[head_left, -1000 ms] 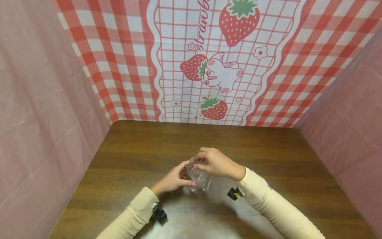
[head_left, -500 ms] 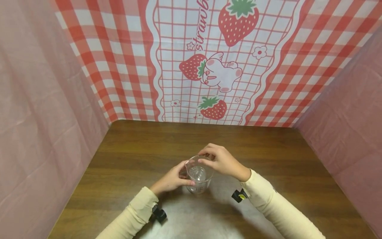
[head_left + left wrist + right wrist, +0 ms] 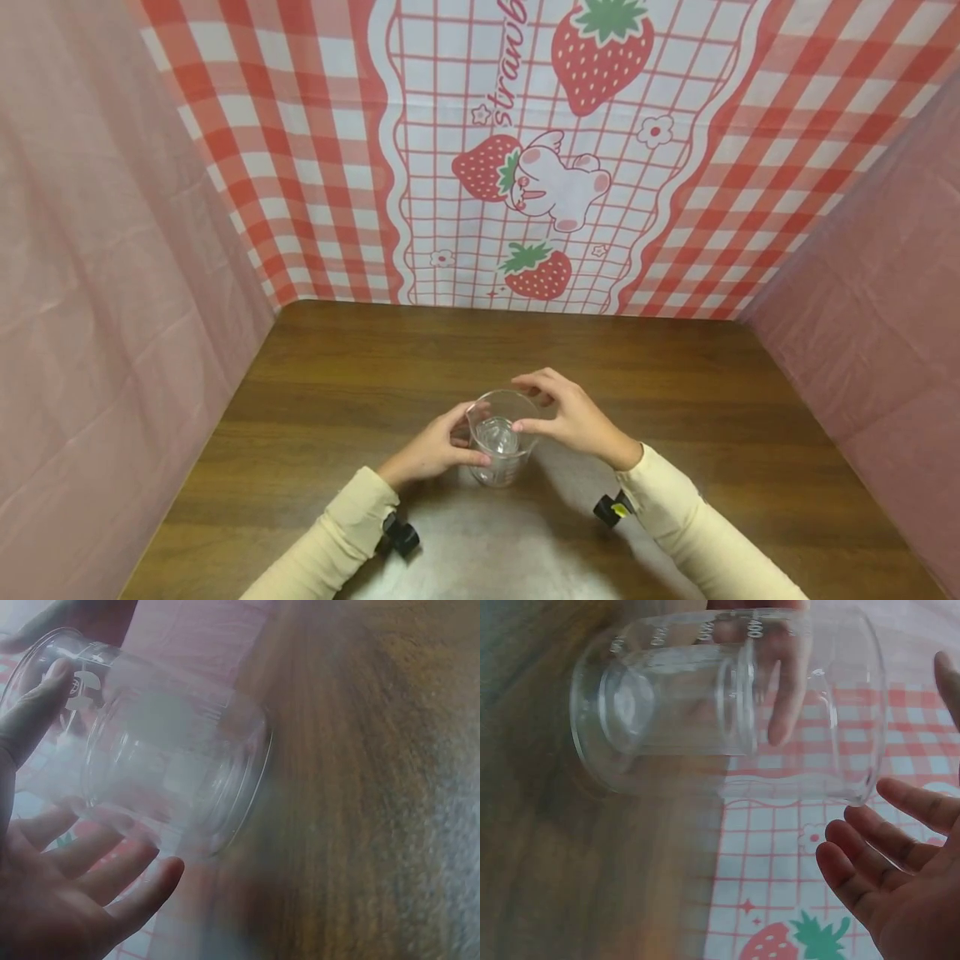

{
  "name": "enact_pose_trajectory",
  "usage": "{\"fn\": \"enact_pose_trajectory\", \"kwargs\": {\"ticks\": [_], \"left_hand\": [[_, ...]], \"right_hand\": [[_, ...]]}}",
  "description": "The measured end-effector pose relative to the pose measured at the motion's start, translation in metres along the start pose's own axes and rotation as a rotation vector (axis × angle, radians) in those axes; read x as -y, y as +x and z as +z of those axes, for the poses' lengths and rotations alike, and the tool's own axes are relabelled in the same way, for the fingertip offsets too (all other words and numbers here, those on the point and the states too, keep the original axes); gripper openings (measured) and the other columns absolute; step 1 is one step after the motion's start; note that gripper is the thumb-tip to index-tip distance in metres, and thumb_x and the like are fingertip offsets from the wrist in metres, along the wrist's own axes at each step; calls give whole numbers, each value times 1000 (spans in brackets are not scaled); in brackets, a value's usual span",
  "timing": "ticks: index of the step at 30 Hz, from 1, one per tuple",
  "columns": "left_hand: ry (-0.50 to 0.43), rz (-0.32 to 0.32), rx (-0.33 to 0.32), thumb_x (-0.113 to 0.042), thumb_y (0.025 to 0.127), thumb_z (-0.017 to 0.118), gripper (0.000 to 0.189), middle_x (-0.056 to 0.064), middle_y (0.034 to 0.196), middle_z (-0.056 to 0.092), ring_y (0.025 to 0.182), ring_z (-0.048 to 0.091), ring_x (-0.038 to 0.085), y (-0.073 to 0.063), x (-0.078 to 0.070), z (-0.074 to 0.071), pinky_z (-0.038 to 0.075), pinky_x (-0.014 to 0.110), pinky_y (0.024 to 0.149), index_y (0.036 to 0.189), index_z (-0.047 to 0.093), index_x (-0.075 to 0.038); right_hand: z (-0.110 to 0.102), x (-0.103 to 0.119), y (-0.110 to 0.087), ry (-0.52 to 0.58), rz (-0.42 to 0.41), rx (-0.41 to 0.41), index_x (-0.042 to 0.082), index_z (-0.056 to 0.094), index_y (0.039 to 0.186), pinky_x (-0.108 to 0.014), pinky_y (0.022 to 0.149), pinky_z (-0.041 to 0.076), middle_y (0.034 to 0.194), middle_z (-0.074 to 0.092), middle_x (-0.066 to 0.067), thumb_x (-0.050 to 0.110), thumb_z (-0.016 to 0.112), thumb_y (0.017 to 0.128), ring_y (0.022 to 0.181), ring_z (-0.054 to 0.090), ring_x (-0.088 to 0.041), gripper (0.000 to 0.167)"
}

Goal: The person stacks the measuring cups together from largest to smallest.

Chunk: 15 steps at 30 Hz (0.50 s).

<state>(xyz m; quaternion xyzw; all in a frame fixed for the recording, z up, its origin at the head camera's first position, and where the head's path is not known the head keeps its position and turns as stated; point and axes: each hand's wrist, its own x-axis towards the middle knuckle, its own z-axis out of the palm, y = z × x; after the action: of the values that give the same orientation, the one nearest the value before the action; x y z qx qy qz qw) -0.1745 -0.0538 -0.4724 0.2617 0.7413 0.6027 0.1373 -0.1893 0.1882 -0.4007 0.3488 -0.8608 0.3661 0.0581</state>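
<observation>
Upright on the table is a large clear glass beaker (image 3: 512, 467), with white volume marks visible in the right wrist view. Inside it, at the bottom, sits a smaller clear glass vessel (image 3: 679, 701), apparently a small beaker. My left hand (image 3: 431, 450) grips the large beaker from the left, thumb on the near wall and fingers round the far side. My right hand (image 3: 577, 421) is at the right of the rim, fingers and thumb spread apart and holding nothing; whether it touches the glass I cannot tell.
The brown wooden table (image 3: 337, 367) ends at a strawberry-patterned checked cloth (image 3: 330, 167) at the back. Pink cloths (image 3: 97, 292) hang at both sides. A small black camera (image 3: 613, 508) is worn at the right wrist.
My right hand has come out of the large beaker's mouth and moved right, its fingers spreading. The small vessel stays inside. My left hand and the large beaker have hardly moved.
</observation>
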Motion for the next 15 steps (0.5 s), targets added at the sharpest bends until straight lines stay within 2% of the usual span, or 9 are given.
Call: {"fn": "enact_pose_trajectory", "kwargs": {"ticks": [4, 8, 15], "left_hand": [[-11, -9, -7, -9, 79, 79, 79, 26, 147, 44, 129, 50, 44, -1, 0, -1, 53, 45, 100, 144, 36, 5], [-11, -15, -10, -9, 79, 79, 79, 28, 146, 43, 129, 49, 45, -2, -1, -1, 53, 44, 101, 144, 36, 5], [-20, -15, -13, -8, 78, 80, 78, 27, 146, 44, 129, 48, 46, -3, 0, -1, 52, 46, 102, 142, 39, 5]], "right_hand": [[4, -6, -7, 61, 37, 30, 5, 57, 131, -37, 82, 58, 112, 65, -10, 37, 84, 72, 95, 64, -23, 72], [9, -11, -16, 137, 68, 78, 2, 49, 139, -38, 88, 58, 121, 62, -14, 45, 85, 69, 100, 64, -29, 89], [20, -14, -26, 157, 152, 112, -3, 39, 144, -42, 96, 55, 132, 59, -22, 40, 89, 64, 115, 61, -37, 104]]}}
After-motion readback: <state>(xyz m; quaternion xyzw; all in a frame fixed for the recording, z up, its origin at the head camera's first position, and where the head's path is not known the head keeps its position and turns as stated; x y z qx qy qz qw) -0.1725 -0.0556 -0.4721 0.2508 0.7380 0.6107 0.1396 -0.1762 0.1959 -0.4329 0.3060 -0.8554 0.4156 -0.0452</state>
